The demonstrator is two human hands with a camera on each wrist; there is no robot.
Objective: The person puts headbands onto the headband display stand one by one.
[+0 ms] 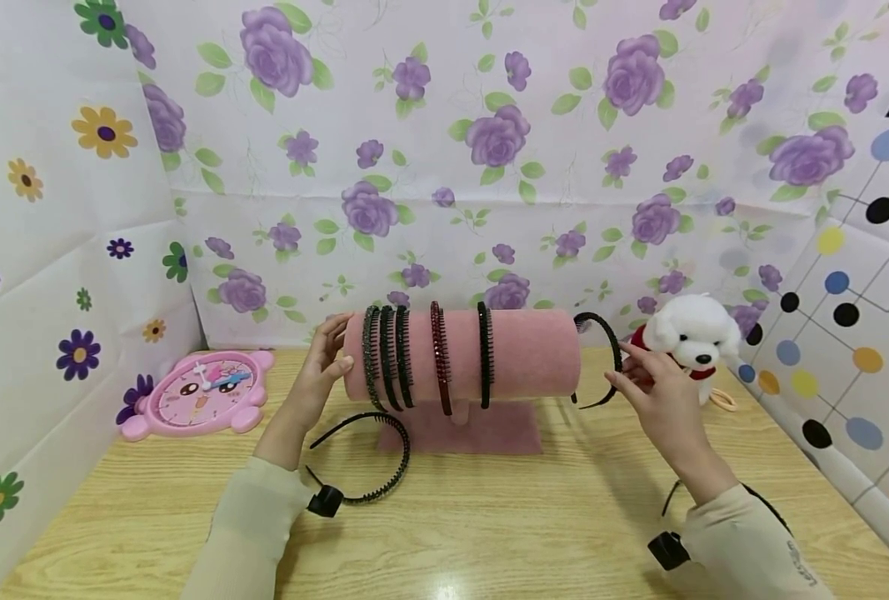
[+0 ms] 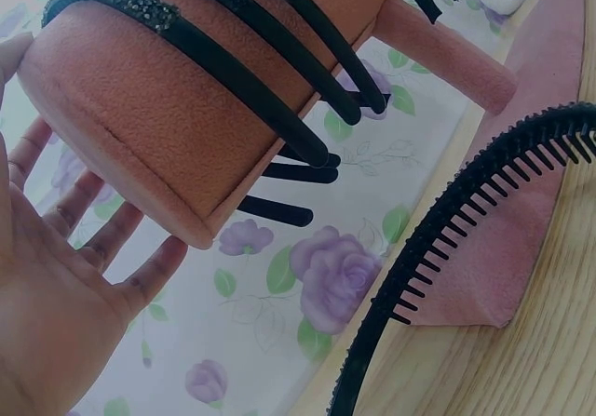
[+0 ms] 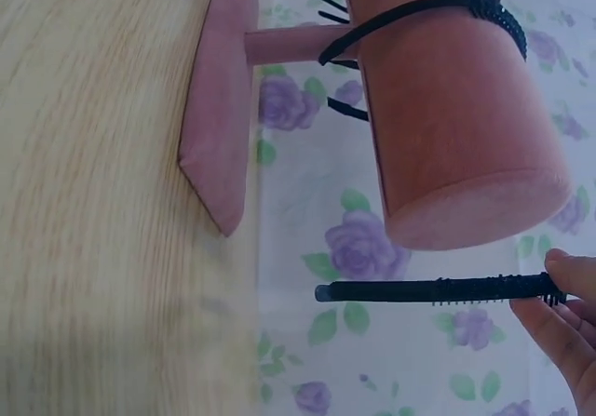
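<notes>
A pink plush headband stand (image 1: 534, 354) has a horizontal roll on a short post and flat base. The left hand (image 1: 322, 375) holds the roll's left end, thumb at the front rim and fingers spread against the end in the left wrist view. Several toothed headbands circle the roll: sparkly dark ones at the left, a red glittery headband (image 1: 440, 358), and a black headband (image 1: 485, 354) farther right. The right hand (image 1: 663, 396) pinches another black headband (image 3: 438, 291) by its top, just beyond the roll's right end and apart from it.
On the table (image 1: 444, 525) a black toothed headband (image 1: 405, 454) lies before the stand, near the left wrist. A pink clock (image 1: 204, 396) lies at left. The white plush dog (image 1: 687, 329) sits behind the right hand, a tan ring (image 1: 723, 401) beside it.
</notes>
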